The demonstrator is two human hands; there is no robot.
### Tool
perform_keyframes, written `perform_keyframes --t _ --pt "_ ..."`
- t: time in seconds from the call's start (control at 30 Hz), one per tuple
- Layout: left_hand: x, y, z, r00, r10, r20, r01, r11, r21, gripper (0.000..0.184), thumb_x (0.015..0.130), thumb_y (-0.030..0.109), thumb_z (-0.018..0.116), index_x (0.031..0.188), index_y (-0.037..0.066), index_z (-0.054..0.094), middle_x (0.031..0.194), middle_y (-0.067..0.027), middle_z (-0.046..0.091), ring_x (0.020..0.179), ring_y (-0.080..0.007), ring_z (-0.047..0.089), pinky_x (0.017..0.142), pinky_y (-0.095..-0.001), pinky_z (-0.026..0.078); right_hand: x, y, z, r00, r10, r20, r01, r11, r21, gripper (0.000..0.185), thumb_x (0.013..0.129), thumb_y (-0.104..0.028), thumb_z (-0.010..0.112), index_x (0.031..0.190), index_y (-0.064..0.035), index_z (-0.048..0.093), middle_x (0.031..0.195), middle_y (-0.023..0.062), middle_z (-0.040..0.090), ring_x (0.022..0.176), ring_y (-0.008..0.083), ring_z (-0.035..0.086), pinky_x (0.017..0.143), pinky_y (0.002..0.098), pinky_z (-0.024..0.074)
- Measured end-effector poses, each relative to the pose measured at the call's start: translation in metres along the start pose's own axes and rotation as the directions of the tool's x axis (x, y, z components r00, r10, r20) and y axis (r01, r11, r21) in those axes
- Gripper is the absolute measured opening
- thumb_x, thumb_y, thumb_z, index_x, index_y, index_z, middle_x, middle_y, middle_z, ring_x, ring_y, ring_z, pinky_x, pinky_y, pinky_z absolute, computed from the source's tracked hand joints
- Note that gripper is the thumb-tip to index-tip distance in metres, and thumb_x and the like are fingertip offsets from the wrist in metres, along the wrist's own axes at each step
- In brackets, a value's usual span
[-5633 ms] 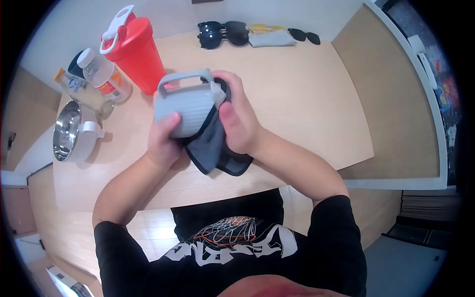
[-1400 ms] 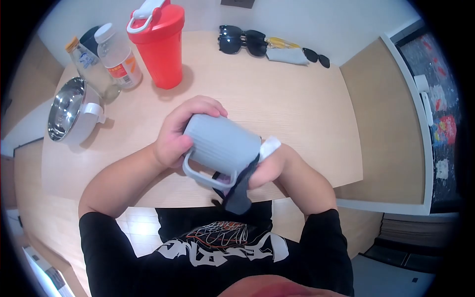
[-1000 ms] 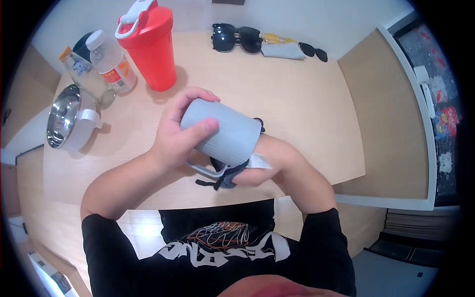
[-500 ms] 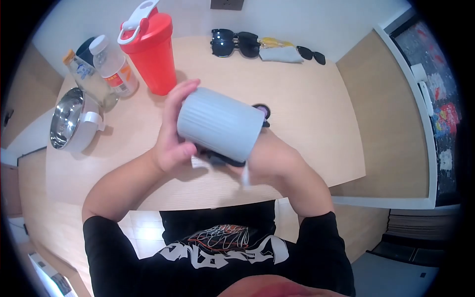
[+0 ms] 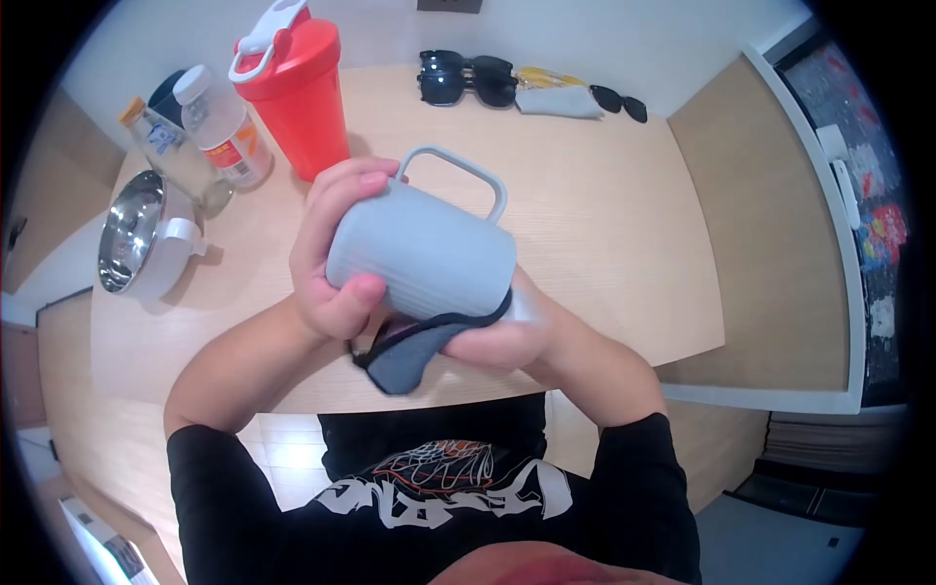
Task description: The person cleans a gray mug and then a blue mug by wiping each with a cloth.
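My left hand [image 5: 336, 258] is wrapped round a grey-blue ribbed mug [image 5: 419, 249], thumb on the near side and fingers over the far side. The mug is tilted, its handle [image 5: 492, 185] pointing away from me. Below the mug, my right hand [image 5: 502, 341] has its thumb against a dark grey, black-edged thing that looks like a pair of sunglasses [image 5: 400, 361]. The mug covers part of the sunglasses and most of my right fingers. A blurred whitish patch shows by my right wrist; I cannot make out what it is.
A red shaker bottle [image 5: 302, 112], a plastic bottle [image 5: 229, 141], a glass bottle [image 5: 175, 156] and a white steel-lined bowl [image 5: 161, 253] stand on the left of the table [image 5: 604, 244]. Along the wall lie stacked sunglasses [image 5: 468, 80], a grey cloth [image 5: 558, 102] and smaller sunglasses [image 5: 620, 102].
The mug has turned so its handle now shows on the far side, and it has shifted slightly left. The dark sunglasses have come into fuller view below it. My right hand has turned too.
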State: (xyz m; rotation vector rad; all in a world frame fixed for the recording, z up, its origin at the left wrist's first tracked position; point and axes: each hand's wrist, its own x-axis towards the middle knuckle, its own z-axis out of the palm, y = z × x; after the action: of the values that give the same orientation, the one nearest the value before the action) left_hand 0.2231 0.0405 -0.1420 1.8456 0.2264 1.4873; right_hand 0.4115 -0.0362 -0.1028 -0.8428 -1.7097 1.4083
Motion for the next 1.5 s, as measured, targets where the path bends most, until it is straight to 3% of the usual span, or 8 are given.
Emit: perform_keyframes --t 0.13,0.27,0.4,0.6,1.1,1.33,1.43,1.5 --pt "-0.007 -0.014 0.002 0.999 0.054 -0.002 -0.054 0.997 -0.062 0.074 0.087 0.045 0.064 0.141 0.001 0.040 0.136 -0.0236 0.046 0.123 -0.0316 0.051 0.105 -0.0429 0.040 0.002 0.010 -0.008 0.987 -0.159 0.023 0.160 0.985 -0.066 0.055 0.075 -0.001 0.065 0.129 0.0013 0.054 0.118 0.0151 0.064 0.108 0.0278 0.063 0.092 0.0359 0.0508" --pt "-0.010 -0.009 0.020 0.920 -0.385 -0.070 0.323 0.848 -0.420 0.083 0.085 0.049 0.066 0.146 0.002 0.034 0.138 -0.0210 0.046 0.131 -0.0310 0.045 0.112 -0.0430 0.035 0.007 -0.001 -0.022 0.990 -0.064 0.126 0.132 0.734 -0.666 0.035 0.086 -0.020 0.071 0.119 -0.0079 0.065 0.113 0.0132 0.067 0.101 0.0294 0.065 0.089 0.0380 0.0510" --pt "0.003 0.003 0.013 0.739 -0.660 0.134 0.550 0.476 -0.687 0.064 0.099 0.049 0.042 0.143 0.003 0.039 0.136 -0.0153 0.051 0.127 -0.0256 0.050 0.108 -0.0384 0.039 0.016 0.000 -0.008 0.996 -0.022 -0.087 -0.033 0.811 -0.584 0.032 0.090 -0.023 0.069 0.118 -0.0075 0.065 0.109 0.0140 0.067 0.097 0.0315 0.065 0.085 0.0385 0.0513" --pt "-0.003 -0.003 0.017 0.798 -0.603 0.023 0.487 0.621 -0.614 0.061 0.101 0.049 0.035 0.137 0.001 0.043 0.130 -0.0159 0.053 0.119 -0.0252 0.054 0.106 -0.0386 0.040 0.013 0.014 -0.006 0.994 -0.087 0.071 0.111 0.636 -0.764 0.034 0.087 -0.020 0.071 0.119 -0.0087 0.064 0.116 0.0134 0.065 0.102 0.0311 0.063 0.088 0.0383 0.0502" --pt "-0.014 -0.022 -0.005 0.978 0.089 0.190 -0.030 0.955 -0.296 0.060 0.096 0.049 0.045 0.137 0.004 0.044 0.136 -0.0278 0.043 0.119 -0.0369 0.054 0.098 -0.0483 0.047 -0.010 0.044 -0.032 0.822 0.046 0.567 -0.103 0.992 0.068 0.055 0.076 -0.006 0.067 0.130 -0.0038 0.057 0.126 0.0164 0.061 0.117 0.0291 0.059 0.101 0.0388 0.0455" --pt "0.006 0.000 0.012 0.698 -0.699 0.156 0.554 0.389 -0.736 0.053 0.095 0.040 0.054 0.134 0.005 0.049 0.130 -0.0163 0.054 0.121 -0.0254 0.053 0.101 -0.0375 0.043 0.003 -0.003 -0.029 0.995 0.021 0.096 0.042 0.788 -0.614 0.052 0.073 0.000 0.063 0.124 -0.0016 0.061 0.110 0.0225 0.065 0.102 0.0378 0.063 0.089 0.0384 0.0506" --pt "0.014 0.008 0.018 0.462 -0.883 0.081 0.704 0.309 -0.639 0.044 0.096 0.034 0.056 0.128 0.004 0.052 0.121 -0.0142 0.057 0.113 -0.0222 0.055 0.097 -0.0366 0.045 0.006 -0.001 -0.025 0.947 0.318 0.049 -0.209 0.724 -0.658 0.052 0.074 -0.001 0.063 0.125 -0.0022 0.061 0.113 0.0235 0.065 0.104 0.0387 0.062 0.089 0.0398 0.0505" --pt "0.008 0.003 0.017 0.590 -0.808 -0.005 0.698 0.513 -0.500 0.039 0.096 0.030 0.059 0.124 0.003 0.054 0.119 -0.0131 0.057 0.109 -0.0198 0.055 0.094 -0.0363 0.046 0.007 0.005 -0.027 0.961 0.244 0.133 -0.138 0.834 -0.535 0.054 0.075 0.000 0.063 0.129 0.0002 0.057 0.121 0.0200 0.063 0.109 0.0339 0.062 0.094 0.0388 0.0492"
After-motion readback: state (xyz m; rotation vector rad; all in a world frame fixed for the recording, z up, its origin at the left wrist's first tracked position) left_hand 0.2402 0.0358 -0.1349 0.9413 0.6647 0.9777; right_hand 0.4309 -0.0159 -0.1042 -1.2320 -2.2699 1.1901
